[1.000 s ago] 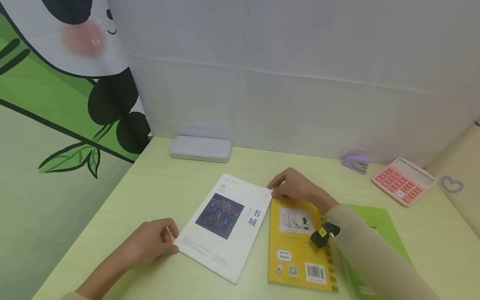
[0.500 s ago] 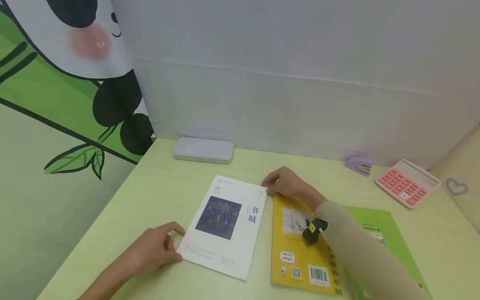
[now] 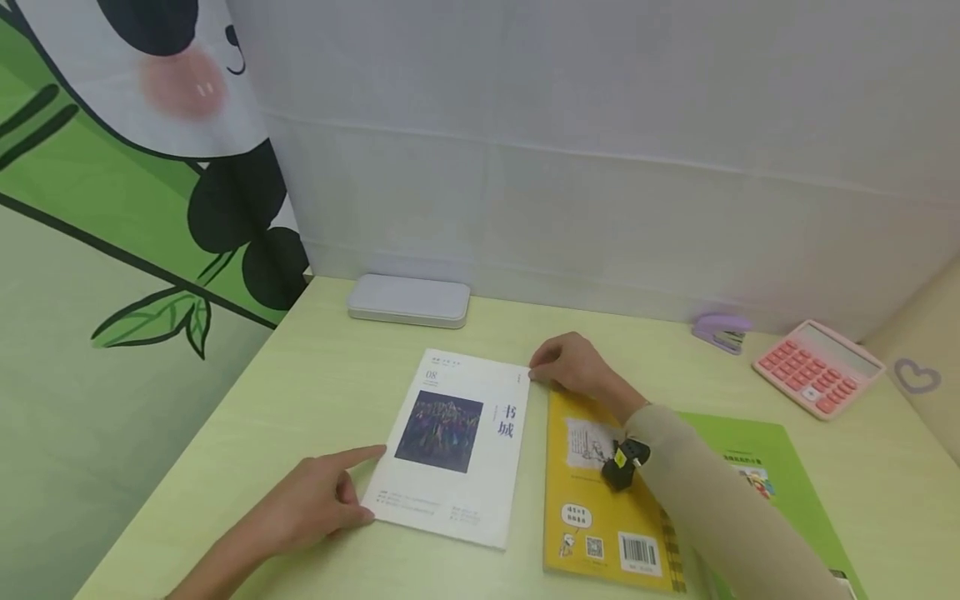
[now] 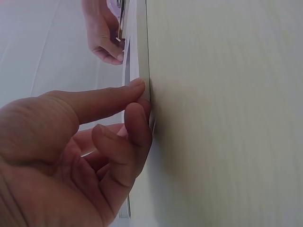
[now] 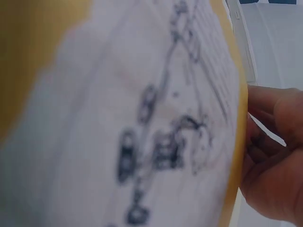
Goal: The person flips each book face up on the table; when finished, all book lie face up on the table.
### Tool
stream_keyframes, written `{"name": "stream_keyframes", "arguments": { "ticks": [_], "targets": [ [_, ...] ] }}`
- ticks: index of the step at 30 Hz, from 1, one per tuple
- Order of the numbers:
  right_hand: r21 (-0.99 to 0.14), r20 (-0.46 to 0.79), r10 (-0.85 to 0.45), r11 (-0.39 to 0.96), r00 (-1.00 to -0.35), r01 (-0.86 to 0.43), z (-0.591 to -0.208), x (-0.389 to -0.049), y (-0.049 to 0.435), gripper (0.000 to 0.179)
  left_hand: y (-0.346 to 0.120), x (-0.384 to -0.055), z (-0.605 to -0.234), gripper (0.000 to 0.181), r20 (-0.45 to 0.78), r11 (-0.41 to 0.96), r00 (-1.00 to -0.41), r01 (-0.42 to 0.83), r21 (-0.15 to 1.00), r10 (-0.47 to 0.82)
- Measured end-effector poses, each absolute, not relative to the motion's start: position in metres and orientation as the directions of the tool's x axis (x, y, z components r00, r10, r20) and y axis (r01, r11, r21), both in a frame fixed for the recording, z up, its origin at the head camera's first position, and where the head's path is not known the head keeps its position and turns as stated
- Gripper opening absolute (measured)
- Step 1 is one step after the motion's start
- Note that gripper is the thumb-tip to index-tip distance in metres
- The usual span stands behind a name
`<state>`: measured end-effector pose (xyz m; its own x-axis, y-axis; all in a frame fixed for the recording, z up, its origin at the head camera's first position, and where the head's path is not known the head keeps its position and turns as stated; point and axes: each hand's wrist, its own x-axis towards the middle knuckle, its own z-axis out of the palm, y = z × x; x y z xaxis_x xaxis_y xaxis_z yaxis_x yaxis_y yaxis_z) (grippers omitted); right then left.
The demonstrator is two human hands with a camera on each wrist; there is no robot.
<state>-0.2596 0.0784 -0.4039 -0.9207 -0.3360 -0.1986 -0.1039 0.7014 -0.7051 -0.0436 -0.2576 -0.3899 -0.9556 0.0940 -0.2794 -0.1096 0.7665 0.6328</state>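
Note:
A white magazine (image 3: 480, 492) with a dark square picture lies flat on the table in the head view. My left hand (image 3: 311, 504) is at its lower left, index finger stretched to the left edge and thumb against the near corner. The left wrist view shows the left hand (image 4: 80, 146) with its fingertips at the magazine's thin edge (image 4: 143, 47). At the upper right corner, my right hand (image 3: 573, 367) has bent fingers and holds the corner with thumb and index finger. The right wrist view shows part of the right hand (image 5: 274, 156) behind a yellow cover (image 5: 240, 127).
A yellow book (image 3: 592, 500) lies right of the magazine, partly under the right forearm. Beyond it is a green book (image 3: 780, 467). A grey case (image 3: 408, 300), purple stapler (image 3: 722, 332) and pink calculator (image 3: 817, 369) stand along the back, by the white curtain (image 3: 525, 208).
The magazine has turned slightly and stands straighter, its near end swung to the right. My left index finger has straightened along the edge. The right hand stays at the far corner.

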Motion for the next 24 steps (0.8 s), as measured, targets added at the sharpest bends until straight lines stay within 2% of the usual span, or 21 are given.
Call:
{"name": "stream_keyframes", "arguments": {
  "ticks": [6, 16, 24],
  "targets": [
    [-0.708, -0.209, -0.315, 0.702, -0.926, -0.078, -0.402, -0.257, 0.078, 0.024, -0.254, -0.048, -0.389, 0.080, -0.297, 0.762, -0.951, -0.129, 0.635, 0.087],
    [-0.670, -0.220, -0.390, 0.727, -0.894, -0.153, -0.400, -0.255, 0.077, 0.060, -0.251, -0.059, -0.389, 0.081, -0.299, 0.764, -0.950, -0.125, 0.633, 0.093],
    [-0.636, -0.211, -0.371, 0.755, -0.904, -0.161, -0.401, -0.255, 0.076, 0.067, -0.254, -0.070, -0.388, 0.079, -0.309, 0.781, -0.944, -0.105, 0.615, 0.117]
  ]
}}
